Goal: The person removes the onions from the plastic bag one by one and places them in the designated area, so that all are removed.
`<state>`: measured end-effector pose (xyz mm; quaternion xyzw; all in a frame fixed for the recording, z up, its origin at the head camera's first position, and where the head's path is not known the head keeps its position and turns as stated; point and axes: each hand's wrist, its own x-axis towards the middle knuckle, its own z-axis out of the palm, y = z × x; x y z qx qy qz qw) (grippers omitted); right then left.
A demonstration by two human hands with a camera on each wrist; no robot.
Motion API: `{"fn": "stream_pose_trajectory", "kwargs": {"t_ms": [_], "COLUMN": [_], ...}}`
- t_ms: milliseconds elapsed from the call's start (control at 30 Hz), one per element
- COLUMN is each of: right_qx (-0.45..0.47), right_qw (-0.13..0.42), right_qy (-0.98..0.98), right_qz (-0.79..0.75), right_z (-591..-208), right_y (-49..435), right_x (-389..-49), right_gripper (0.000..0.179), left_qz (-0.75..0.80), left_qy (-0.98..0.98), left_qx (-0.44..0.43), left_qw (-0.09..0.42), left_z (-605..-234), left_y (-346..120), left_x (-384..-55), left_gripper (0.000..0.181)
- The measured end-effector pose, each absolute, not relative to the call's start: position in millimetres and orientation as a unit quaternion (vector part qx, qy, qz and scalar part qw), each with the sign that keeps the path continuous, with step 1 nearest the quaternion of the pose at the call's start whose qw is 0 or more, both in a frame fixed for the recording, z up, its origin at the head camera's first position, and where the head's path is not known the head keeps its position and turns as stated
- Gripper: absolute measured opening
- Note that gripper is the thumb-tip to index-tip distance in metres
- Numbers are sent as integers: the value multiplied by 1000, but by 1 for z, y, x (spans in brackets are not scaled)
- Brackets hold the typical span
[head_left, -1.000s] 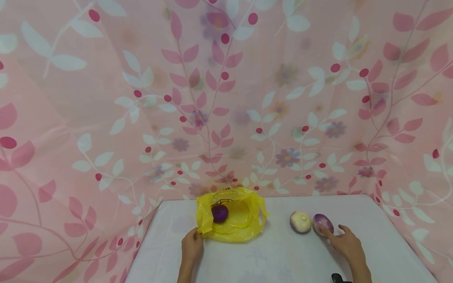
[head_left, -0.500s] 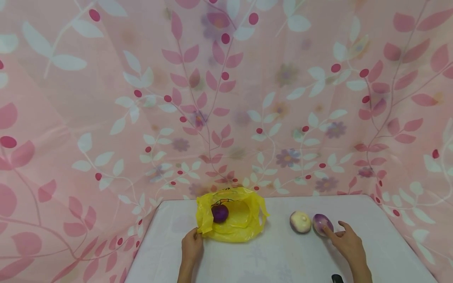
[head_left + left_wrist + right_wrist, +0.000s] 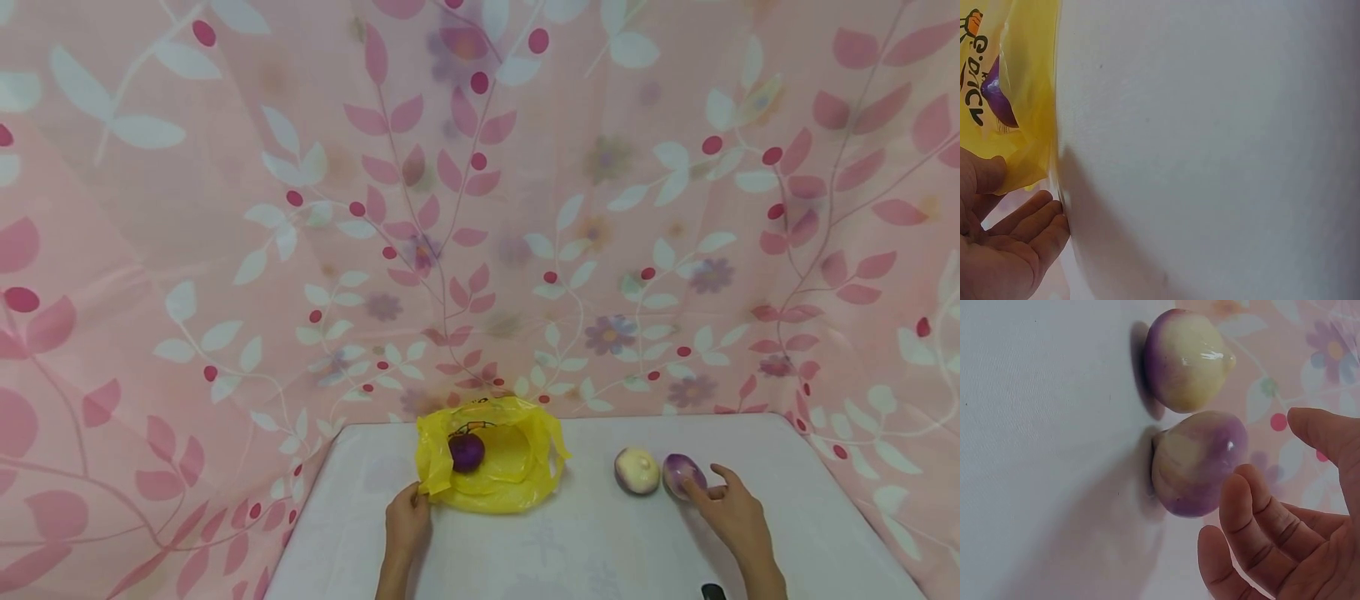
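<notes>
A yellow plastic bag (image 3: 502,496) lies on the table with its mouth gaping toward me. A dark purple round vegetable (image 3: 467,453) shows inside. My left hand (image 3: 407,525) pinches the bag's near left edge between thumb and finger; the other fingers are extended in the left wrist view. To the right sit two purple-and-cream turnips, the left one (image 3: 637,472) mostly cream on top, the right one (image 3: 1200,464) more purple. My right hand (image 3: 735,518) is beside the right turnip, fingers spread and slightly bent, fingertips right at its surface, not wrapped round it.
The white table (image 3: 540,550) ends at a pink floral curtain (image 3: 495,208) hanging close behind the bag. A small black object (image 3: 713,592) shows at the bottom edge, left of the right forearm. Bare tabletop lies between the bag and the turnips.
One raised digit of my right hand has lifted slightly away from the right turnip. The black object at the bottom has slid slightly lower. My left hand, bag and turnips stay put.
</notes>
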<state>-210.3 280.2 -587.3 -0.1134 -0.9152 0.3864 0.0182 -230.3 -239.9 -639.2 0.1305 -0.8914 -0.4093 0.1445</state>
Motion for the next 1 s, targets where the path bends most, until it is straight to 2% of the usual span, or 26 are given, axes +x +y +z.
{"fn": "stream_pose_trajectory", "kwargs": {"t_ms": [467, 800, 1000], "right_qx": [-77, -21, -20], "right_qw": [31, 63, 73], "right_qy": [-916, -913, -908], "right_qz": [392, 402, 413], "right_z": [-584, -583, -585], "right_y": [256, 229, 218], "right_x": [-204, -204, -208], "right_gripper": [85, 81, 81], "left_qz": [-399, -403, -403], "left_qy": [-896, -896, -895], "left_qx": [123, 125, 125], "left_qw": [152, 139, 144], "left_z": [-642, -636, -639], "left_y": [-243, -240, -240], "left_x": [-229, -230, -230], "left_gripper": [15, 18, 18]}}
